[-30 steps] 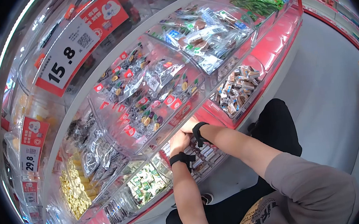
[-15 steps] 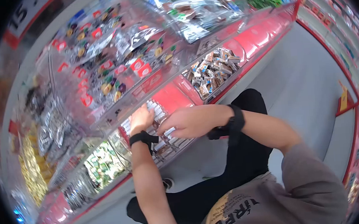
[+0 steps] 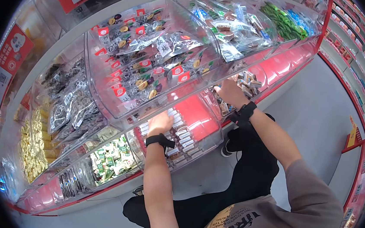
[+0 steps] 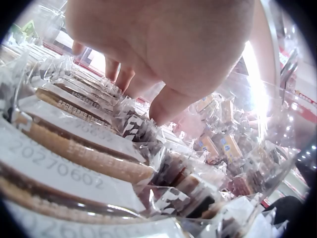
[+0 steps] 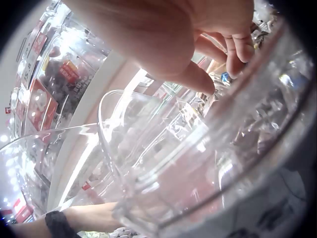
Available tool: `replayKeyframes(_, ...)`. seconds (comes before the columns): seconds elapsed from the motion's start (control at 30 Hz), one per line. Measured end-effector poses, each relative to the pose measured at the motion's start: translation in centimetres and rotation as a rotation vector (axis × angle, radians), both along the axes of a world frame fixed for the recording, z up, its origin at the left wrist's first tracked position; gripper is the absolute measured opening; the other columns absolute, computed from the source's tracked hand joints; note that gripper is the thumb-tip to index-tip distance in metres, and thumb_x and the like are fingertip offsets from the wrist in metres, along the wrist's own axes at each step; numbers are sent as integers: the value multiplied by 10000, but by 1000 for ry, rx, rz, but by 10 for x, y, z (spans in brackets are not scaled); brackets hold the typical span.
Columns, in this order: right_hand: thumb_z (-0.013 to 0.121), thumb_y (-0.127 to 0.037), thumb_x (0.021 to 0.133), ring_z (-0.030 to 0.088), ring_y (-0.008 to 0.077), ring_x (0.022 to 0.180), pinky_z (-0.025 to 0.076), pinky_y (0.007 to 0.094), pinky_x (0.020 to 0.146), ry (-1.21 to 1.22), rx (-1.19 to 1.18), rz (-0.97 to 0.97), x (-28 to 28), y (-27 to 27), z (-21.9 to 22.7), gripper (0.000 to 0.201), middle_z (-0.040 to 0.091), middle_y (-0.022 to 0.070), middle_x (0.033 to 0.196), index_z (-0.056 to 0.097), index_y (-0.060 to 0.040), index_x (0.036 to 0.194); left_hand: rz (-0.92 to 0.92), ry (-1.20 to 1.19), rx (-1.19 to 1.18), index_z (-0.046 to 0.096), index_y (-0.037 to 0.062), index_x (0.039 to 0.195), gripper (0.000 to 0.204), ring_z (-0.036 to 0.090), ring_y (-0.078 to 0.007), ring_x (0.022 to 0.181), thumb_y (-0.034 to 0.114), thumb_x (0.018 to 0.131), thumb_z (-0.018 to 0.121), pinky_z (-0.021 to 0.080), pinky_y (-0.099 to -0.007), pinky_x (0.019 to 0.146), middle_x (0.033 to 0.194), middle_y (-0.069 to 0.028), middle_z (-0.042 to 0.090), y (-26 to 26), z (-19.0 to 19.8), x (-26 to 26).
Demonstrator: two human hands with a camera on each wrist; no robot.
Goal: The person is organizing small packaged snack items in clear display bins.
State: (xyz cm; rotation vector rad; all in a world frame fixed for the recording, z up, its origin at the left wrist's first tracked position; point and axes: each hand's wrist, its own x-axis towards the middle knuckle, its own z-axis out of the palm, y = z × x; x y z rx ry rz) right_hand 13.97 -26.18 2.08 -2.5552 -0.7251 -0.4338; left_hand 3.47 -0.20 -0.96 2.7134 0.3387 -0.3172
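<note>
In the head view my left hand (image 3: 160,123) reaches into a clear bin of wrapped bars (image 3: 185,140) lined up in rows. From the left wrist, the fingers (image 4: 125,79) point down and touch the tops of the packets (image 4: 84,134), the thumb apart from them; no packet is seen gripped. My right hand (image 3: 231,93) is over the neighbouring bin of loose brown-and-white wrapped sweets (image 3: 249,82). In the right wrist view its thumb and bent fingers (image 5: 237,52) stand apart around the sweets (image 5: 218,82); the fingertips are partly hidden by the bin wall.
A bare red panel (image 3: 198,119) lies between the two bins. Above them, a clear shelf edge (image 3: 164,99) fronts bagged dried fruit (image 3: 142,52). Green-wrapped sweets (image 3: 112,159) are on the left. Grey floor (image 3: 308,111) and another shelf (image 3: 351,56) are on the right.
My right hand has moved away from the left hand, over to the right into the brown-and-white sweets. The left hand stays among the bars. The head view has shifted.
</note>
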Motion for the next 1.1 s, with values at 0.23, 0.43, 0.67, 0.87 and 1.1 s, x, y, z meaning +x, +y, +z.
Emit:
replayKeyframes(0.23, 684, -286, 692, 543, 395, 922, 458, 434, 812, 144, 22, -50, -1, 2, 3, 371, 607, 233, 852, 617, 54, 825, -16, 14, 17, 317, 117, 1383, 614, 318, -336, 1300, 352, 840, 481, 158, -556, 1059, 1374, -185, 387, 0, 0, 0)
replayKeyframes(0.43, 731, -252, 631, 530, 386, 923, 459, 426, 818, 90, 69, -58, -29, -2, 13, 494, 475, 264, 1048, 539, 67, 955, -5, -22, 18, 337, 121, 1376, 602, 367, -338, 1267, 360, 843, 484, 186, -555, 1048, 1345, -174, 428, 2, -4, -1)
replayKeyframes(0.67, 755, -210, 641, 556, 224, 748, 467, 330, 653, 208, 217, 98, -107, -19, 79, 481, 527, 135, 858, 519, 43, 976, -18, -26, 37, 375, 110, 1343, 569, 427, -365, 1209, 355, 842, 488, 225, -550, 1033, 1269, -188, 498, 4, -6, 1)
replayKeyframes(0.87, 743, -175, 715, 516, 81, 735, 470, 224, 654, 670, 312, 514, -153, 32, 67, 491, 544, 32, 900, 537, -3, 1127, -15, -4, 64, 303, 120, 1387, 627, 333, -332, 1291, 370, 846, 499, 168, -573, 1052, 1366, -175, 398, 0, -3, 1)
replayKeyframes(1.1, 656, -163, 780, 541, 96, 790, 425, 292, 636, 1225, 1024, 272, -98, 125, -12, 198, 589, 15, 834, 593, -27, 909, -27, 34, -15, 335, 174, 1376, 611, 292, -328, 1313, 382, 833, 521, 129, -623, 1035, 1405, -121, 354, 0, 7, -3)
